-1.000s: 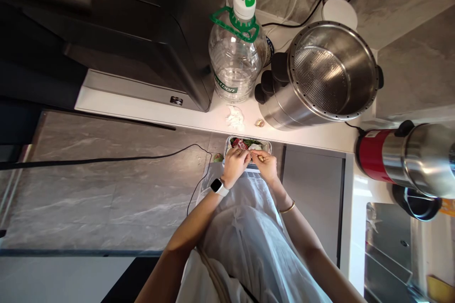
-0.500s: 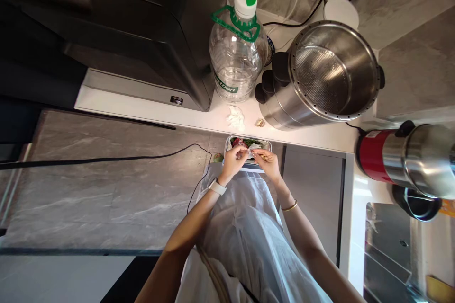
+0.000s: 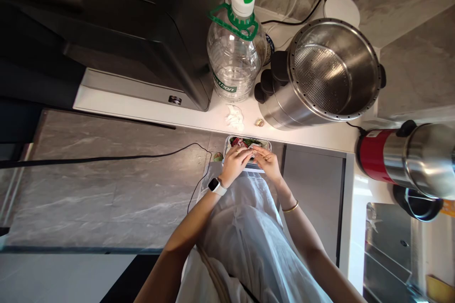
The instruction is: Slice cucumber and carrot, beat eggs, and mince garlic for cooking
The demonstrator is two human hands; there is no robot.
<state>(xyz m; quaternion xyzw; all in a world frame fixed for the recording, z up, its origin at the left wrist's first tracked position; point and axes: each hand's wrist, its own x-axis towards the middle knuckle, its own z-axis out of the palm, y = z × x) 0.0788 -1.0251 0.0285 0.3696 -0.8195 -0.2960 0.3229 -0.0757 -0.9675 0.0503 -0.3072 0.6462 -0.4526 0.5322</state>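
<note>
Over an open bin (image 3: 269,145) with a pale rim, my two hands meet at their fingertips. My left hand (image 3: 235,162) is closed, its back turned up and its fingers reaching toward the right. Thumb and fingers of my right hand (image 3: 267,163) pinch together against the left fingertips. Whatever lies between them is too small and too covered to name. Inside the bin, red and green scraps (image 3: 239,142) show just beyond my hands. A crumpled white piece (image 3: 234,117) and a small brownish-white piece (image 3: 259,122) lie on the counter.
A large clear bottle (image 3: 236,61) with a green handle stands on the counter (image 3: 305,139) beside a tall steel pot (image 3: 334,71). A black appliance (image 3: 142,42) fills the left. Right are a red-and-steel appliance (image 3: 377,155) and a sink (image 3: 387,241). A black cord (image 3: 142,157) crosses below.
My left hand has rolled over, so its back and the watch face now show. The fingertips of both hands have come closer together, and less of the whitish bit between them shows.
</note>
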